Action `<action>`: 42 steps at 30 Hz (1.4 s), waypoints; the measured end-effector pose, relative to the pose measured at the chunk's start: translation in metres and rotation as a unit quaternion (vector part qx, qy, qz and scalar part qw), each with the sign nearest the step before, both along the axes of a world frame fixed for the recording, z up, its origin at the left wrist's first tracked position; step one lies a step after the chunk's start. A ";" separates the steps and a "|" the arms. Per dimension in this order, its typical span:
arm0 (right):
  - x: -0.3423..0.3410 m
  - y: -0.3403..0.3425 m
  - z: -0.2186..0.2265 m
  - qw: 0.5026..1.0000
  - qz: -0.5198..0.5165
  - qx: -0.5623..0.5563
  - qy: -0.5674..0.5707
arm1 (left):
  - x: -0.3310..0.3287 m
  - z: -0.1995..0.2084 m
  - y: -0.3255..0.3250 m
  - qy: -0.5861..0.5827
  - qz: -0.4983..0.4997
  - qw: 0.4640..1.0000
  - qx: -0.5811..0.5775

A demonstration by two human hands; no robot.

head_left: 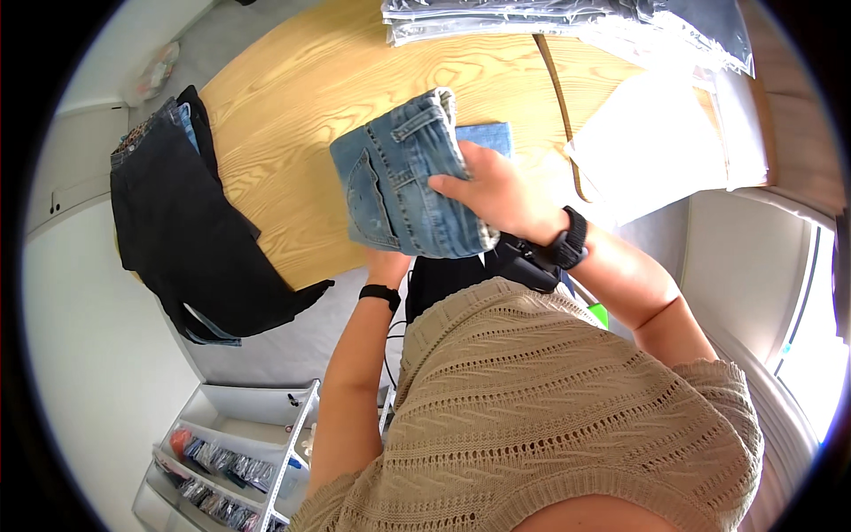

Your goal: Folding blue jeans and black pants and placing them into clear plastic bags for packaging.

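Head view, nearest the camera: a tan knitted top [550, 390] fills the lower part, and two bare forearms [347, 399] reach forward from it, a black band [379, 294] on the left wrist and a black watch [572, 238] on the right. Past the wrists, the folded jeans [399, 177] are held up over the near edge of the worktop [292, 115], a back pocket facing the camera. The right hand [503, 191] is clamped on their right side, thumb laid across the denim, fingers out of sight behind. The left hand [387, 263] is at the lower edge of the bundle, mostly covered by it; its fingers are hidden, so I cannot tell how far open it is, though it seems to support the denim from below. The step in hand looks like folding the jeans, or squaring up the fold; the next move would call for keeping the layers pinched together and the edges even. Just beyond, a flat piece of light blue denim [489, 137] shows against the worktop; whether it belongs to the same pair I cannot tell. Farther out, dark trousers [177, 213] drape over the worktop's left edge, a white sheet [647, 142] lies to the right, and clear-wrapped garments [523, 22] are stacked at the far side.
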State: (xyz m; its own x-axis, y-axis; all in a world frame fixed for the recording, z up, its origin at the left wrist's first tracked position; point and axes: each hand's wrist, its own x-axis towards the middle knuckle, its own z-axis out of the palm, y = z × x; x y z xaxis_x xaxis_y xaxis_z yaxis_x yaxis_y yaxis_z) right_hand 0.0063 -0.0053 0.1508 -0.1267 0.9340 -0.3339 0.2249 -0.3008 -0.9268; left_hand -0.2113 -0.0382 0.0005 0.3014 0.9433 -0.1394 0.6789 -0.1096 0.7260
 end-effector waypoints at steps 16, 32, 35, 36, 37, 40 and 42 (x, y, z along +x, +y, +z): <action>0.080 -0.045 -0.175 0.972 -0.076 -0.115 -0.189 | -0.024 -0.021 -0.015 0.211 -0.143 0.953 0.165; 0.047 0.011 -0.158 0.974 -0.152 -0.002 -0.167 | -0.066 -0.031 0.010 -0.137 0.233 0.955 -0.121; 0.072 0.010 -0.155 0.968 -0.171 -0.020 -0.181 | -0.064 -0.033 0.013 -0.144 0.230 0.957 -0.099; 0.094 0.001 -0.167 0.937 -0.251 0.021 -0.244 | -0.064 -0.028 0.013 -0.154 0.230 0.954 -0.117; 0.120 -0.011 -0.184 0.892 -0.328 0.061 -0.304 | -0.060 -0.021 0.013 -0.159 0.224 0.954 -0.116; 0.199 -0.042 -0.222 0.806 -0.523 -0.003 -0.275 | -0.043 -0.001 0.015 0.001 0.190 0.982 0.007; 0.199 -0.045 -0.195 0.771 -0.495 -0.043 -0.398 | -0.037 0.012 0.016 0.014 0.153 0.988 0.033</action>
